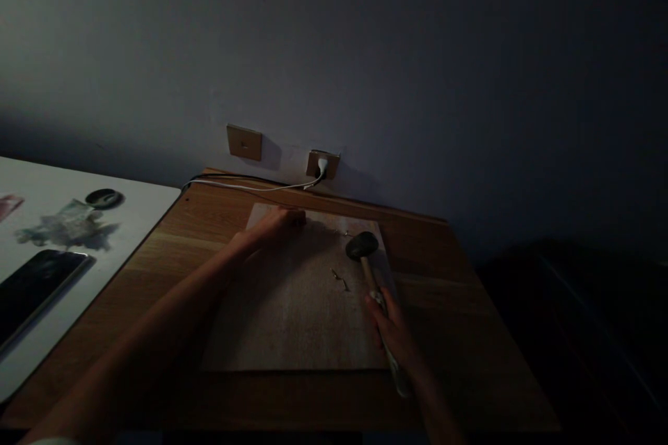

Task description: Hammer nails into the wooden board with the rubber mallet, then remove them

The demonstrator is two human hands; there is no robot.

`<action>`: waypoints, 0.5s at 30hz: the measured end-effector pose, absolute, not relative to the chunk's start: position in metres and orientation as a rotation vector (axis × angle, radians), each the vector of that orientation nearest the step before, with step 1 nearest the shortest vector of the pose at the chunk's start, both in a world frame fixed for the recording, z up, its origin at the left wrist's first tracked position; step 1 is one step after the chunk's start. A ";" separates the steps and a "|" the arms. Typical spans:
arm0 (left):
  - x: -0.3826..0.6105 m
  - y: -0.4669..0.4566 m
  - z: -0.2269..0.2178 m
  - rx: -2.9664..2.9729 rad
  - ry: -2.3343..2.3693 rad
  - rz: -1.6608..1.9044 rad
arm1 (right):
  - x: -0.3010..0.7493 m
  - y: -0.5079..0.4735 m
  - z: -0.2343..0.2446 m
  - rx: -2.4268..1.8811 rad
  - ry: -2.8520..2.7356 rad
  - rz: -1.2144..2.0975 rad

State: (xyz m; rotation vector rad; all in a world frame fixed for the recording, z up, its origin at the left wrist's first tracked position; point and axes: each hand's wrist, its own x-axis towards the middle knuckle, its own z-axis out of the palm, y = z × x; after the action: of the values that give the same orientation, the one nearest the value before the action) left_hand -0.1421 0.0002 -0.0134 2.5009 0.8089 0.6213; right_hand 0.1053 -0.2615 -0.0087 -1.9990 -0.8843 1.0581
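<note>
My right hand (390,327) is wrapped round the wooden handle of a mallet (362,245) with a dark, rounded head. The mallet head is over the right part of a pale board (297,323) that lies on a wooden table. Small shiny metal pieces, perhaps screws or nails (339,279), lie on the board left of the handle, and a few more (345,233) are near its far edge. At the board's far left, my left hand (288,217) has its fingers curled together; whatever they may hold is hidden in the dim light.
Behind the wooden table (172,250) is a wall with a plugged-in socket (323,165) and a second wall plate (244,142). A white cable (250,188) runs along the back edge. On the white table at left are a phone (39,292), a crumpled clear bag (76,226) and a dark round object (103,199).
</note>
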 end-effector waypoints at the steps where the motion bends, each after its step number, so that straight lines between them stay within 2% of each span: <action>1: -0.142 0.000 -0.015 2.500 0.779 0.621 | 0.106 -0.262 -0.009 -2.002 -0.896 1.067; 15: -0.143 0.002 -0.027 2.331 0.822 0.706 | 0.100 -0.262 -0.009 -1.957 -1.013 1.004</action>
State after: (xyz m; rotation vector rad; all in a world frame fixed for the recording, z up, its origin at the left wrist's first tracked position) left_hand -0.1426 0.0016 -0.0275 2.3311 0.8224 0.7062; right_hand 0.1005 -0.2618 -0.0091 -1.9567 -1.0128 1.0039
